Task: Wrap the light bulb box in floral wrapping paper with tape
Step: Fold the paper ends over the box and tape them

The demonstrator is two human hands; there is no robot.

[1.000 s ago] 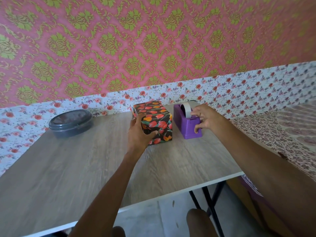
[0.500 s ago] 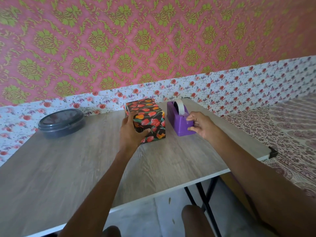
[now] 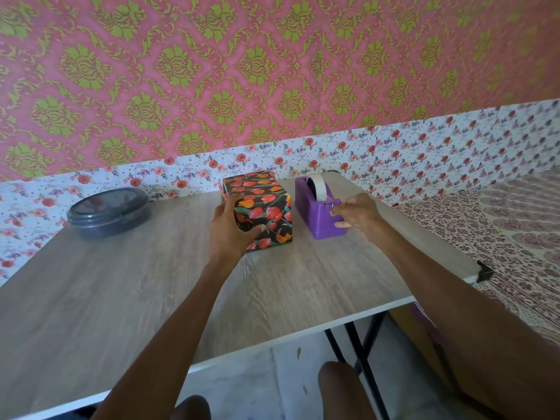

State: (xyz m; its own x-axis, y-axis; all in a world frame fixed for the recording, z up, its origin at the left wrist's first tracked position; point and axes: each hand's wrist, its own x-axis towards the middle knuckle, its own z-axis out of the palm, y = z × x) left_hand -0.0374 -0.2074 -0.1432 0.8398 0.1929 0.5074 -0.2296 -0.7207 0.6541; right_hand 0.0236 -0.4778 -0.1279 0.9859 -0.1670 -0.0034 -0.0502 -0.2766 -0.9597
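The box (image 3: 263,204), covered in black paper with red and orange tulips, stands on the wooden table (image 3: 127,298) near the far edge. My left hand (image 3: 231,230) grips its near left corner, fingers on the left side and thumb across the front face. Right of it stands a purple tape dispenser (image 3: 315,213) with a white tape roll (image 3: 318,186) on top. My right hand (image 3: 357,215) is at the dispenser's near end, fingertips pinched at the cutter where the tape end sits; the tape itself is too thin to make out.
A dark round lidded container (image 3: 109,212) sits at the table's far left. The wall with floral paper runs right behind the table. A patterned bedspread (image 3: 500,231) lies to the right, beyond the table's corner (image 3: 483,272). My knees show below the near edge.
My right hand slid from the top of the tape roll down to the dispenser's near cutter end. My left hand kept its hold on the box. The camera view shifted slightly.
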